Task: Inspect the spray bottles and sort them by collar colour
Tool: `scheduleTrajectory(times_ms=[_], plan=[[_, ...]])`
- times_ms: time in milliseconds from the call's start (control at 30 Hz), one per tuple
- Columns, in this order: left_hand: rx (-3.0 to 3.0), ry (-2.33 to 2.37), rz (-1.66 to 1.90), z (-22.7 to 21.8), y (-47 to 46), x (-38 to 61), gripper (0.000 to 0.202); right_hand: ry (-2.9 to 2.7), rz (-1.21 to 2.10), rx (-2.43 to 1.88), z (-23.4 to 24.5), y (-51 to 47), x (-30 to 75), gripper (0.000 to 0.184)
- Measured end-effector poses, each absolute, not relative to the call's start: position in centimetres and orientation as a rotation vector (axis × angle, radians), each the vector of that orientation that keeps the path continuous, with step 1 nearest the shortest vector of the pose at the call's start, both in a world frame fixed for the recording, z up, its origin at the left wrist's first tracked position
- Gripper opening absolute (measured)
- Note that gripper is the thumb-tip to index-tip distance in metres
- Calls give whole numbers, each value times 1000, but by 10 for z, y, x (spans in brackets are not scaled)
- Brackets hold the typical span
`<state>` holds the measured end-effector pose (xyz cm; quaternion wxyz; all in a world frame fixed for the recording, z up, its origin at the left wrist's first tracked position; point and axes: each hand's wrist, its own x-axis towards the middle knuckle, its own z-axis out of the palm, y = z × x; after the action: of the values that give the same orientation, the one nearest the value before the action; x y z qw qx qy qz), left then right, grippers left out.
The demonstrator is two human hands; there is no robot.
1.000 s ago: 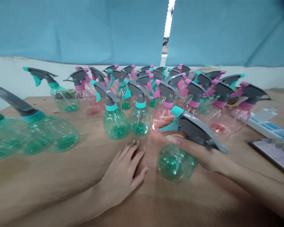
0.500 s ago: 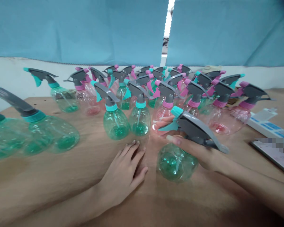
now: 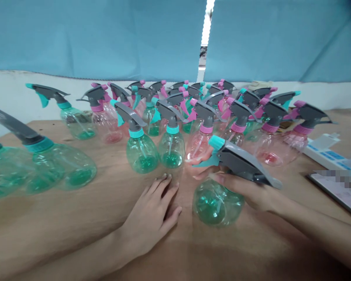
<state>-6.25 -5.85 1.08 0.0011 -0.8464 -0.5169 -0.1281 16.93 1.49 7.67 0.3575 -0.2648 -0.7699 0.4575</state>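
Right grip (image 3: 250,189) holds green sprayer (image 3: 218,207) round neck; left grip (image 3: 152,216) flat, empty; forward nudge could topple pink bottle (image 3: 199,141) just beyond.

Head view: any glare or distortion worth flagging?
Head view: blown-out gap in the blue curtain; glints on the green spray bottle in the right hand. Also head view: leftmost bottles look stretched, leaning outward; pixelated blocks cover part of the phone.

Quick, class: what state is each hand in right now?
Left hand: open, palm down on the table.
Right hand: closed, holding a green spray bottle.
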Motion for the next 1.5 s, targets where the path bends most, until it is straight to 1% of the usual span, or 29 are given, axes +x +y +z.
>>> scheduleTrajectory(times_ms=[200,333,467,667,767,967,1033,1167,1233,1333,1500], plan=[[-2662,-1629,-363,12,-58,-62,44,-2029,1235,-800,75,13,177,24],[-2664,-1642,-376,12,-58,-61,44,-1948,1247,-781,81,10,174,8],[-2692,-1614,-446,12,-55,-60,41,-1904,1264,-673,92,6,168,12],[-2864,-1558,-551,19,-55,-53,38,-1969,1193,-701,93,6,166,7],[-2898,-1534,-620,22,-57,-45,45,-1936,1212,-727,91,7,162,14],[-2871,-1610,-846,21,-59,-26,78,-1818,1199,-715,90,5,155,29],[-2857,-1625,-908,20,-59,-19,85,-1796,1170,-692,90,4,155,31],[-2825,-1698,-1019,21,-57,-8,82,-1781,1127,-632,90,3,157,22],[-2833,-1721,-1063,21,-55,-3,80,-1764,1115,-649,89,4,157,23],[-2828,-1751,-1110,22,-53,1,83,-1732,1078,-673,85,4,158,25],[-2837,-1731,-1142,21,-52,4,85,-1855,887,-749,76,-1,174,22]])
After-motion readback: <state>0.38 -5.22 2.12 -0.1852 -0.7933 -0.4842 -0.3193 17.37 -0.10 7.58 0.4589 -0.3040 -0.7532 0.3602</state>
